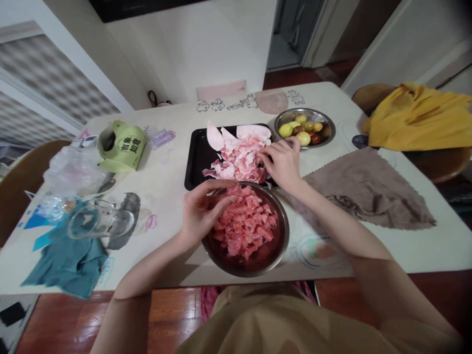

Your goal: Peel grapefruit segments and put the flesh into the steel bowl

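Note:
A steel bowl [279, 244] full of peeled pink grapefruit flesh [246, 222] sits at the table's near edge. My left hand [201, 210] rests over the bowl's left rim, fingers curled onto the pink pieces. Behind it a black tray [195, 158] holds a heap of pink and white peel scraps [238, 152]. My right hand [283, 162] lies on the right side of that heap, fingers bent and touching the scraps; whether it grips a piece is hidden.
A steel bowl of small green and red fruit [305, 129] stands behind my right hand. A brown cloth [363, 191] lies at right, a yellow cloth [420, 118] on a chair. At left are a green box [121, 146], glass jug [99, 220], teal cloth [70, 263] and plastic bags [72, 169].

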Motion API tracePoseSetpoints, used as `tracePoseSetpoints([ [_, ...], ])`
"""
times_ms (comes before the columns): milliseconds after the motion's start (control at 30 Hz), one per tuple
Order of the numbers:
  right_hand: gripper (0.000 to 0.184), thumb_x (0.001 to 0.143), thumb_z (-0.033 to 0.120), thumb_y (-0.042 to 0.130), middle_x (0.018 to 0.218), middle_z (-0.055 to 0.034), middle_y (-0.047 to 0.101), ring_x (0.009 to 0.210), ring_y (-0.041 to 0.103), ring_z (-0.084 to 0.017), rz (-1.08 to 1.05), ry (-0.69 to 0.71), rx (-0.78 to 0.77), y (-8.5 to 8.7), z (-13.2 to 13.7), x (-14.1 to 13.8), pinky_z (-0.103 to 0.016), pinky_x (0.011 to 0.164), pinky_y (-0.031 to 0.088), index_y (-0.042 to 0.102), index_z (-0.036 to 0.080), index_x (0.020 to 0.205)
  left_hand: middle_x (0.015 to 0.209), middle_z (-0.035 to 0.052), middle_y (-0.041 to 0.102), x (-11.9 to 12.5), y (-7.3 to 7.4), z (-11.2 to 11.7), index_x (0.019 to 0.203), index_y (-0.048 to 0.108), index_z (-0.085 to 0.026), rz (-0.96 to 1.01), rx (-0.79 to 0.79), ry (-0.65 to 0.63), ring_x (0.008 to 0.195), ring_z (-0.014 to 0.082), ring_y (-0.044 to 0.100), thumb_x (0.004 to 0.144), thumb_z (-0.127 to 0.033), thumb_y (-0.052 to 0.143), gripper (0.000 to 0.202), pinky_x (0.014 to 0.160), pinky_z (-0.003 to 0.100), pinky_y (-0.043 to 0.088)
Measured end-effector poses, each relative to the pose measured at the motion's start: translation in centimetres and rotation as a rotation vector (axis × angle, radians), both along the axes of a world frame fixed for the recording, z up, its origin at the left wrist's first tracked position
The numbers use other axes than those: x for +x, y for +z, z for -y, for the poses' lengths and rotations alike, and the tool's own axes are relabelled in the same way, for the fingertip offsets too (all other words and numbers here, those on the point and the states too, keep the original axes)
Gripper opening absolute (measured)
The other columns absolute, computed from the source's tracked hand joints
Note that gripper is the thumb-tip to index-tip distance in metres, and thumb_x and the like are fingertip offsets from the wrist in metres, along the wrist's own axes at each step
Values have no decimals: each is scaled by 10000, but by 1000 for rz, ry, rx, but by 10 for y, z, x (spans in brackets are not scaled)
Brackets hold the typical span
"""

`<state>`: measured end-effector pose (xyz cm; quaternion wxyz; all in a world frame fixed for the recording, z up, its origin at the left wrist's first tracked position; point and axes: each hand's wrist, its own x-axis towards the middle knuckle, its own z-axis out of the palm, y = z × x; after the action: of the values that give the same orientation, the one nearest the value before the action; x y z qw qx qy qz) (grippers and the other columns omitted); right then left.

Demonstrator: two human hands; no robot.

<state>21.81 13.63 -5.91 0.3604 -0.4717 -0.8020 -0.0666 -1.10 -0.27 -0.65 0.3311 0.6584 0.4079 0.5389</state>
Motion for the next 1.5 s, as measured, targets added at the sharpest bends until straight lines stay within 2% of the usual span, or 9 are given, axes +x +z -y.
tracePoseSetpoints([
  [200, 311, 988, 188, 417, 972, -45, 753, 953, 600, -247, 76, 29, -95, -1, 0, 2, -492, 1070, 316, 720, 248, 1024, 1109, 53, 780, -9, 8, -5, 1109, 740, -195, -279, -19, -25, 1034, 165, 743, 887, -245, 761, 229, 947, 262, 612],
  [467, 326, 979, 189, 428, 992, -24, 754, 1027, 599, -255, 23, 97, -137, 3, 0, 6, -535, 1122, 295, 736, 279, 1035, 1115, 67, 779, -12, 3, -13, 1110, 720, -175, -584, -60, -233, 1032, 190, 743, 926, -224, 711, 191, 959, 324, 580],
  [600, 369, 970, 131, 399, 1039, -28, 754, 1062, 602, -248, 6, 119, -129, 9, 4, 6, -524, 1123, 302, 738, 259, 1041, 1178, 85, 760, -11, -2, -14, 1103, 724, -182, -637, -33, -367, 1153, 219, 707, 926, -200, 702, 179, 1043, 388, 561],
  [733, 204, 966, 230, 542, 981, -32, 765, 977, 627, -245, 24, 273, -240, 30, 23, 3, -504, 1054, 344, 739, 250, 1012, 1219, 91, 750, -14, -1, -15, 1158, 725, -193, -630, -10, -439, 1208, 221, 684, 916, -236, 719, 246, 1087, 404, 548],
  [867, 188, 965, 200, 558, 930, -43, 737, 936, 613, -220, 126, 493, -371, 51, 46, -1, -423, 944, 393, 745, 212, 961, 1200, 86, 760, -18, -2, -16, 1150, 732, -187, -759, -22, -314, 1161, 238, 710, 961, -218, 650, 208, 1050, 423, 568],
  [1000, 232, 962, 140, 532, 966, -59, 694, 972, 565, -221, 295, 640, -449, 52, 61, -5, -395, 934, 399, 738, 203, 1047, 1194, 69, 762, -19, -3, -14, 1154, 735, -211, -921, -75, -286, 1075, 240, 744, 994, -165, 566, 237, 958, 401, 603],
  [1267, 169, 928, 115, 567, 887, -53, 660, 906, 580, -207, 438, 683, -589, 55, 68, 2, -368, 898, 409, 702, 181, 851, 1238, 47, 748, -20, 9, -11, 1221, 707, -234, -794, -91, -550, 1123, 188, 724, 936, 1, 492, 427, 982, 331, 582],
  [1333, 163, 917, 106, 583, 866, -38, 667, 876, 595, -197, 482, 676, -638, 61, 67, 5, -354, 877, 412, 697, 187, 834, 1247, 39, 746, -23, 12, -12, 1237, 701, -239, -791, -106, -486, 1135, 182, 720, 908, 40, 468, 490, 994, 322, 574],
  [1500, 167, 924, 91, 568, 959, -62, 708, 921, 630, -199, 479, 608, -630, 61, 66, 8, -338, 854, 420, 708, 181, 934, 1148, 53, 774, -28, 13, -14, 1148, 735, -219, -923, -87, -98, 1017, 212, 746, 951, -49, 488, 358, 904, 327, 587],
])
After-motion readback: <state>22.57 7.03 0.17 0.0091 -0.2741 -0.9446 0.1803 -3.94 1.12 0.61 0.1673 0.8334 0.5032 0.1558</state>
